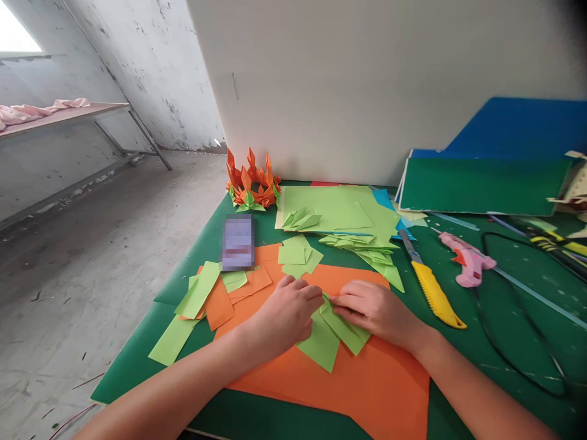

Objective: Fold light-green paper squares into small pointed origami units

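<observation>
Between the two hands, the green paper (339, 324) spreads over the orange sheet (385, 385). Its upper tip lies at the fingers of the left hand (293, 305) and right hand (373, 308), which pinch it from either side. Right of the grip lies the yellow cutter (435, 290).

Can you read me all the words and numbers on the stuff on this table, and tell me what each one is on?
There are no words or numbers I can read here.
Phone-like rectangle: covered by a blocky blur, so nothing on it can be read.
Yellow-handled cutter and pink glue gun: no lettering I can make out.
Green paper pieces and big orange sheet: no writing that I can see.
</observation>
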A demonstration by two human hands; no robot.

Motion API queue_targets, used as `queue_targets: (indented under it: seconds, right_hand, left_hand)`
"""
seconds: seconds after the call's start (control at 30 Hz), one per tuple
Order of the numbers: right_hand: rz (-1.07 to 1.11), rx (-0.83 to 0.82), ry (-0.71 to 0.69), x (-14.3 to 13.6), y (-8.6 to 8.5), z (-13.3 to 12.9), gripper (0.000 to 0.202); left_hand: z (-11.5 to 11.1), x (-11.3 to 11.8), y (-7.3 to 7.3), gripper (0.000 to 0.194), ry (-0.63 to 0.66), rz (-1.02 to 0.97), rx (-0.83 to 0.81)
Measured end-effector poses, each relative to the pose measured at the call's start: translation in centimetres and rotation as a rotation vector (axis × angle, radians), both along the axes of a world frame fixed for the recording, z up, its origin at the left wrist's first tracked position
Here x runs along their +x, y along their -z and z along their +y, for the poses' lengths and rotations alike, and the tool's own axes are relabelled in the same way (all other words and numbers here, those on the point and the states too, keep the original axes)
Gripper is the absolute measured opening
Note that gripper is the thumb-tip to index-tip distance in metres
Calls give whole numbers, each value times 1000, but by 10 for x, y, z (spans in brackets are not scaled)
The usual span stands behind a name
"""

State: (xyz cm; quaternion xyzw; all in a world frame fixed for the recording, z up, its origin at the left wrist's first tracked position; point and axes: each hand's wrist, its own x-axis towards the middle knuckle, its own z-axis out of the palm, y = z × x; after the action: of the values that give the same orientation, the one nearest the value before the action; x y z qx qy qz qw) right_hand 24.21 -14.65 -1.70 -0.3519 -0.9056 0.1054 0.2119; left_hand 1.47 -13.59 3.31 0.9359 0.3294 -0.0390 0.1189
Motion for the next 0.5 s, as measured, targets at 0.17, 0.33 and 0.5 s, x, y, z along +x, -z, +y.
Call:
queue_targets:
  seconds: [0.17, 0.33, 0.5]
  right_hand:
    - [-9, 133, 5, -2, 5, -1, 26]
    - [13, 156, 11, -3, 7, 1, 24]
    - [-5, 132, -2, -2, 7, 2, 27]
  left_hand:
    - [1, -1, 2, 31, 2, -17, 8]
    - [-1, 1, 9, 33, -14, 39, 99]
    - [-1, 0, 13, 33, -14, 40, 131]
